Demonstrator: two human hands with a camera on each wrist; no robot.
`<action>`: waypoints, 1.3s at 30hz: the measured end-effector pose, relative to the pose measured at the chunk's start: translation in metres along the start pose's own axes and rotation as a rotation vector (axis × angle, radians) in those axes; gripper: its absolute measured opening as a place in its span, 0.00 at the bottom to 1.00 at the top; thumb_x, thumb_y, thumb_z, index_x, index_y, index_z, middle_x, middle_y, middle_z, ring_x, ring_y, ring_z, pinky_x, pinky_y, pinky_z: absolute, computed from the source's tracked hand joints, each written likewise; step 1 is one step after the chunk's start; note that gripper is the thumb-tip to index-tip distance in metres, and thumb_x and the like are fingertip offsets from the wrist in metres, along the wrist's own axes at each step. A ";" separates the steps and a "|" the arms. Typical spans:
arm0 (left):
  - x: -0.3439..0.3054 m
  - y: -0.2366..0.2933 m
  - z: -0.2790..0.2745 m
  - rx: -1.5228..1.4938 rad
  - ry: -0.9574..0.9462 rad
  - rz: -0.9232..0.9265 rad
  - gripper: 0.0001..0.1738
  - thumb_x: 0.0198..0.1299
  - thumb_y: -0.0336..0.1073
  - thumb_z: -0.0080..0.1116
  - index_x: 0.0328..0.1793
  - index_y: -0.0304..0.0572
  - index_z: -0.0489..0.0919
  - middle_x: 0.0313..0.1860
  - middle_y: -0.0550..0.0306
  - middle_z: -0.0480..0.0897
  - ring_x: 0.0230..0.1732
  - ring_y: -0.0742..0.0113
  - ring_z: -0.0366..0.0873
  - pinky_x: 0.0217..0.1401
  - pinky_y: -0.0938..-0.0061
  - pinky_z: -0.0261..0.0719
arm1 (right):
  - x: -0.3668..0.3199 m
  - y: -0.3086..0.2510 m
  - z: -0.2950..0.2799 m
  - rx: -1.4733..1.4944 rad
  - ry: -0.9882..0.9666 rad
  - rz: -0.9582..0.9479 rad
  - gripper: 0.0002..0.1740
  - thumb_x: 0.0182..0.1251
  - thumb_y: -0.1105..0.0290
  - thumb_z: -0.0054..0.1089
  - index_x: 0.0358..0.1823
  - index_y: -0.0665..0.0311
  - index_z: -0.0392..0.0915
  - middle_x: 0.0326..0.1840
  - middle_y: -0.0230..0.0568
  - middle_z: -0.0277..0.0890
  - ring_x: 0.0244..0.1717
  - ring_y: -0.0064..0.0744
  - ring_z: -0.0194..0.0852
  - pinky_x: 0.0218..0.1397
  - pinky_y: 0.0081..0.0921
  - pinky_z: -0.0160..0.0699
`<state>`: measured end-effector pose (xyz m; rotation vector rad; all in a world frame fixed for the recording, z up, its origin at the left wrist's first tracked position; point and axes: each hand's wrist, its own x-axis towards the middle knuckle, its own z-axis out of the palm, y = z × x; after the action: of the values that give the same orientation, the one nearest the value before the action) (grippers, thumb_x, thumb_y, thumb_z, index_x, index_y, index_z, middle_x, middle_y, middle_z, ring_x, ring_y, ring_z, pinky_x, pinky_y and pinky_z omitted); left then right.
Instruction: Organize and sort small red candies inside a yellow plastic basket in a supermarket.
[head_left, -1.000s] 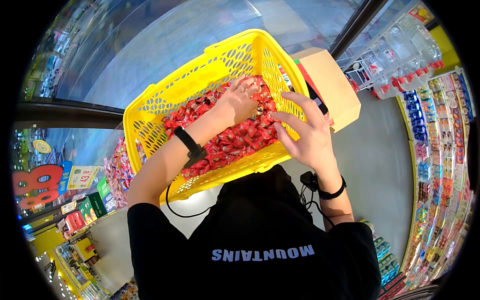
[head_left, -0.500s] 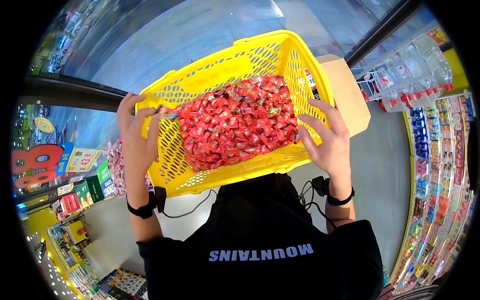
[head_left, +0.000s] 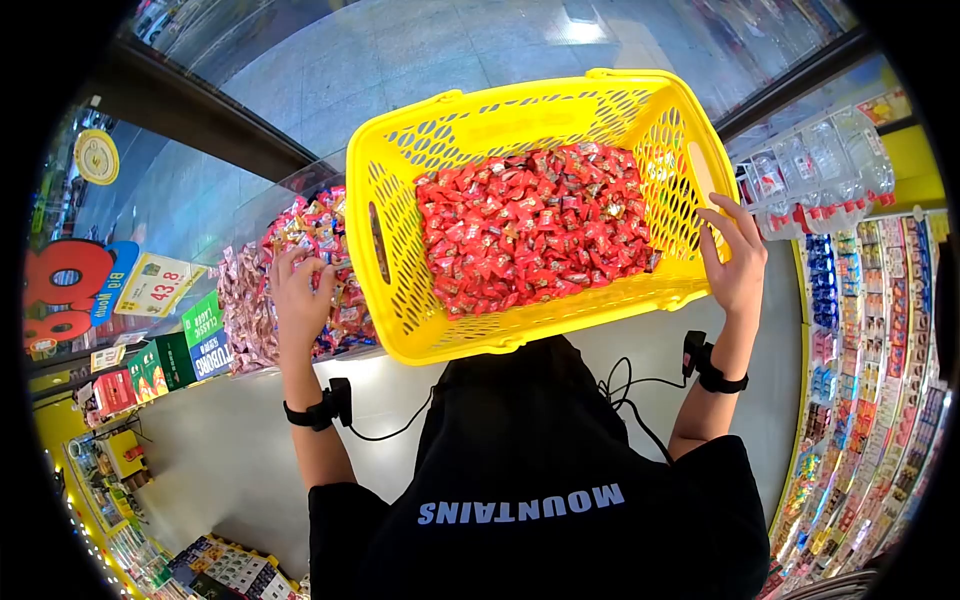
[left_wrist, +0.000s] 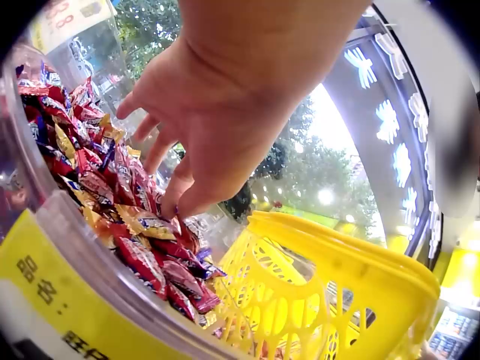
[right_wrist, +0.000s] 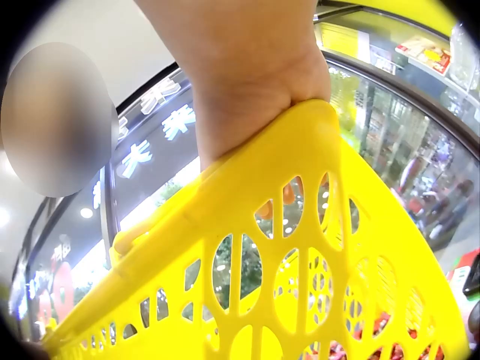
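Observation:
A yellow plastic shopping basket, filled with red-wrapped candies, sits before me in the head view. My right hand grips the basket's right end, wrist over the rim; in the right wrist view, fingertips show through the wall's holes. My left hand hangs left of the basket, fingers loosely bent and spread. In the left wrist view that hand reaches down close over mixed wrapped candies in a clear bin, with its thumb overlapping them.
The bin's yellow label faces the left wrist camera. A price sign and boxed goods stand farther left. Rows of bottles and packed shelves line the right side. Behind the basket is glass with dark frames.
My left hand left the red candies, passed the basket's left rim and is now over the bin. The basket shifted right along with my right hand, uncovering more of the bin.

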<state>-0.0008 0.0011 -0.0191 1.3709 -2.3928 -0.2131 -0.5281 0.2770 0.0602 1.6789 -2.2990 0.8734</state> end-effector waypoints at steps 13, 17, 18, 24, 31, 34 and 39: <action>0.097 0.172 -0.129 -0.112 0.168 0.492 0.22 0.65 0.38 0.73 0.65 0.49 0.85 0.77 0.45 0.77 0.81 0.40 0.69 0.83 0.49 0.66 | 0.002 0.003 0.000 -0.007 0.057 -0.138 0.14 0.63 0.80 0.71 0.50 0.62 0.90 0.61 0.42 0.87 0.62 0.50 0.86 0.64 0.40 0.86; 0.128 0.261 -0.112 -0.131 0.124 0.750 0.22 0.63 0.38 0.74 0.64 0.50 0.86 0.76 0.46 0.78 0.80 0.40 0.70 0.83 0.48 0.67 | 0.004 0.002 -0.002 0.026 0.047 -0.159 0.13 0.63 0.79 0.72 0.49 0.61 0.90 0.61 0.42 0.87 0.63 0.50 0.85 0.64 0.42 0.86; 0.136 0.281 -0.104 -0.123 0.101 0.814 0.22 0.63 0.39 0.74 0.63 0.50 0.87 0.76 0.46 0.78 0.81 0.40 0.69 0.84 0.49 0.66 | 0.003 0.002 -0.002 0.037 0.051 -0.159 0.13 0.63 0.79 0.72 0.49 0.61 0.90 0.61 0.42 0.87 0.63 0.50 0.86 0.64 0.42 0.86; 0.154 0.341 0.017 -0.103 -0.311 0.982 0.13 0.61 0.41 0.74 0.51 0.52 0.92 0.75 0.46 0.78 0.82 0.42 0.67 0.85 0.47 0.65 | 0.000 0.007 -0.001 0.061 0.080 -0.166 0.14 0.60 0.75 0.76 0.49 0.58 0.91 0.60 0.40 0.87 0.62 0.49 0.85 0.65 0.43 0.87; 0.134 0.349 0.140 -0.009 -0.391 0.926 0.20 0.61 0.49 0.74 0.58 0.54 0.91 0.78 0.40 0.74 0.85 0.35 0.62 0.88 0.40 0.57 | 0.000 0.010 -0.003 0.111 0.125 -0.153 0.16 0.59 0.72 0.77 0.50 0.58 0.90 0.64 0.41 0.85 0.66 0.49 0.82 0.68 0.45 0.83; 0.126 0.347 0.184 0.081 -0.362 0.938 0.24 0.65 0.53 0.70 0.63 0.54 0.90 0.80 0.38 0.73 0.87 0.34 0.59 0.89 0.33 0.52 | 0.001 0.009 -0.006 0.088 0.101 -0.162 0.14 0.59 0.70 0.76 0.48 0.58 0.90 0.65 0.40 0.84 0.68 0.47 0.81 0.71 0.44 0.81; 0.123 0.354 0.228 0.220 -0.222 0.971 0.16 0.65 0.44 0.66 0.54 0.48 0.92 0.83 0.39 0.71 0.89 0.40 0.56 0.90 0.30 0.47 | 0.001 0.012 -0.003 0.107 0.116 -0.186 0.12 0.60 0.69 0.75 0.46 0.59 0.88 0.64 0.38 0.83 0.67 0.44 0.81 0.71 0.43 0.80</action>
<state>-0.4292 0.0658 -0.0888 0.1264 -3.0208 0.1771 -0.5399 0.2799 0.0589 1.7980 -2.0169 1.0392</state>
